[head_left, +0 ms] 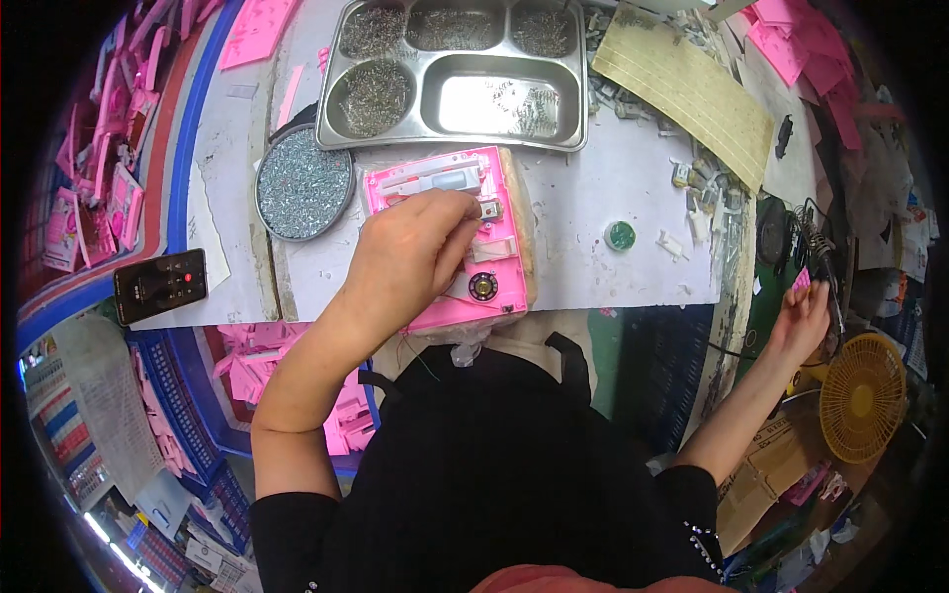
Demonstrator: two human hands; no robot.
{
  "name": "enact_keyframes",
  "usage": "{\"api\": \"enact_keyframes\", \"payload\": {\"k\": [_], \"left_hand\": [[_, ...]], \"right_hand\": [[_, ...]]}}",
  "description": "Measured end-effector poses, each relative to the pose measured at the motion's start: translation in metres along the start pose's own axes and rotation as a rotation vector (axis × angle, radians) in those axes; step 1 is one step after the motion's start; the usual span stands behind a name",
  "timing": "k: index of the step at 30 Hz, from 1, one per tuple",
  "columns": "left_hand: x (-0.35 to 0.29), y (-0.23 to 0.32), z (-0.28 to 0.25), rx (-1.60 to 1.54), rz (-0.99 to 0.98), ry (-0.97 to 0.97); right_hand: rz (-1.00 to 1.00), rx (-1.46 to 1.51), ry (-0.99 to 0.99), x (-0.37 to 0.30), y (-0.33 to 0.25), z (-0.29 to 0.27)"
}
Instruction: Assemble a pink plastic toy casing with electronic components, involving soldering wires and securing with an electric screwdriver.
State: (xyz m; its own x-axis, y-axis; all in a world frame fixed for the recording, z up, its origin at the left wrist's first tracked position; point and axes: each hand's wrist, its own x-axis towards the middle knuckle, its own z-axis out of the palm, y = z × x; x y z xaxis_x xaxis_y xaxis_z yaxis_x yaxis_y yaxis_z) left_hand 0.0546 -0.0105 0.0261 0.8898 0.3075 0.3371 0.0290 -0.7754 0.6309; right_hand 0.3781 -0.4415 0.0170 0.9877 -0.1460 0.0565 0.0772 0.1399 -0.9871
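White table (618, 178); boxy pink casing (507, 277) (plastic, seemingly).

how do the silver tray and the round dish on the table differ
Shape: the silver tray is roughly rectangular with several compartments, while the round dish has just one open space.
Size: the tray is clearly larger than the dish.
Fill: the tray's biggest compartment shows bare metal, while small metal pieces cover the dish's bottom.
Shared: both hold many small metal pieces.

Assembly workshop — metal tray (484, 141) of, apparently, screws (372, 97); blue crate (203, 395) of pink parts (262, 371).
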Motion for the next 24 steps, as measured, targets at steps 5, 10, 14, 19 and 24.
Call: {"api": "enact_keyframes", "payload": {"k": [5, 10, 14, 19, 24], "left_hand": [[-0.002, 0.008, 0.006, -0.024, -0.092, -0.002], [-0.001, 0.006, 0.012, 0.181, -0.006, 0.092], [-0.002, 0.006, 0.022, 0.225, -0.051, 0.114], [0.000, 0.005, 0.026, 0.243, -0.090, 0.091], [0.003, 0.007, 0.027, 0.233, -0.114, 0.075]], "right_hand": [[-0.190, -0.210, 0.134, 0.028, 0.003, -0.003], [-0.273, 0.117, 0.148, -0.005, -0.026, -0.076], [-0.151, 0.049, -0.202, -0.106, -0.008, 0.022], [-0.169, -0.093, -0.852, -0.189, 0.023, 0.133], [-0.216, -0.130, -1.034, -0.201, 0.033, 0.171]]}}
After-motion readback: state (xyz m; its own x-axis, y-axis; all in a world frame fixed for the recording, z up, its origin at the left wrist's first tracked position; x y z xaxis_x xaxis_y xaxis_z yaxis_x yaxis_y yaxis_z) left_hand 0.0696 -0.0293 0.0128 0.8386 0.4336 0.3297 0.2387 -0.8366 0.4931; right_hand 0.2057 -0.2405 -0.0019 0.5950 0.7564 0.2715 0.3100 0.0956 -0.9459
